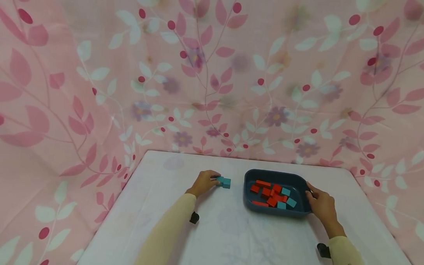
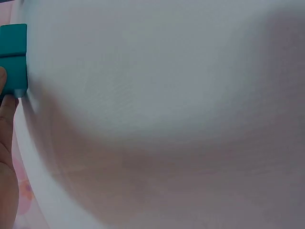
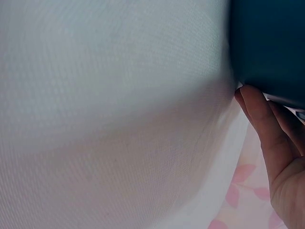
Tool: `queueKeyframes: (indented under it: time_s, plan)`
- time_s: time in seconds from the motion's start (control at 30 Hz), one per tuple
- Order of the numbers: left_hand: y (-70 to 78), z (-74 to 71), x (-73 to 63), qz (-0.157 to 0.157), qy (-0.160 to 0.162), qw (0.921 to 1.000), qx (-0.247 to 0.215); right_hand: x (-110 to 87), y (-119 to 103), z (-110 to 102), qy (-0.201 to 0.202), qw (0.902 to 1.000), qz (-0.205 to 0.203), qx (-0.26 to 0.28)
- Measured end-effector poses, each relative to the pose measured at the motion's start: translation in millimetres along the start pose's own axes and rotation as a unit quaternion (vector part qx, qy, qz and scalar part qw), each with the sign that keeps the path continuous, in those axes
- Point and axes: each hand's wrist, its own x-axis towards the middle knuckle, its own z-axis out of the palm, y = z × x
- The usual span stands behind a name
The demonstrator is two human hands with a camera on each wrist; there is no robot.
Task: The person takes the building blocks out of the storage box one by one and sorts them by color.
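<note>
Two teal blocks (image 1: 226,183) sit side by side on the white table, left of the tray. My left hand (image 1: 205,182) pinches the nearer one between thumb and fingers; in the left wrist view the teal blocks (image 2: 14,40) touch along one edge. Red and teal blocks (image 1: 273,195) lie loose in a dark blue tray (image 1: 279,213). At the tray's right end, my right hand (image 1: 322,206) grips the rim, with the thumb on the near side. The right wrist view shows the fingers (image 3: 262,114) against the tray's wall (image 3: 271,47).
A white cloth covers the table (image 1: 225,242), which ends at a back edge behind the tray. Pink floral curtains (image 1: 214,70) hang behind and on both sides. A small black wrist camera (image 1: 194,217) is worn on the left forearm, another (image 1: 323,250) on the right.
</note>
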Motion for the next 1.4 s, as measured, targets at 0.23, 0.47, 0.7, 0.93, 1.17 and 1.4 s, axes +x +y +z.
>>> queueKeyframes:
  time_s: [0.23,0.47,0.7,0.93,1.17,1.4]
  plan:
    - [-2.0,2.6,1.4,-0.014,-0.015,0.9995,-0.023,1.7,2.9,-0.5,0.003,1.0,-0.001,-0.005]
    - [8.5,9.7,5.0,0.013,-0.02,0.9995,0.023,2.0,3.2,-0.3,0.0,1.0,0.007,-0.002]
    - [10.3,19.2,6.4,0.013,-0.009,0.9975,0.069,1.1,0.7,1.3,-0.002,1.0,0.003,0.003]
    - [4.8,23.1,9.1,0.024,0.011,0.9973,0.069,2.1,0.7,0.6,-0.008,0.9999,0.009,0.007]
    - [0.2,26.0,9.1,0.045,0.04,0.996,0.066,2.6,-2.0,-1.5,-0.013,0.9997,0.017,0.009]
    - [2.1,26.8,7.3,0.052,0.045,0.9953,0.067,2.1,-0.5,0.0,-0.011,0.9998,0.012,0.006]
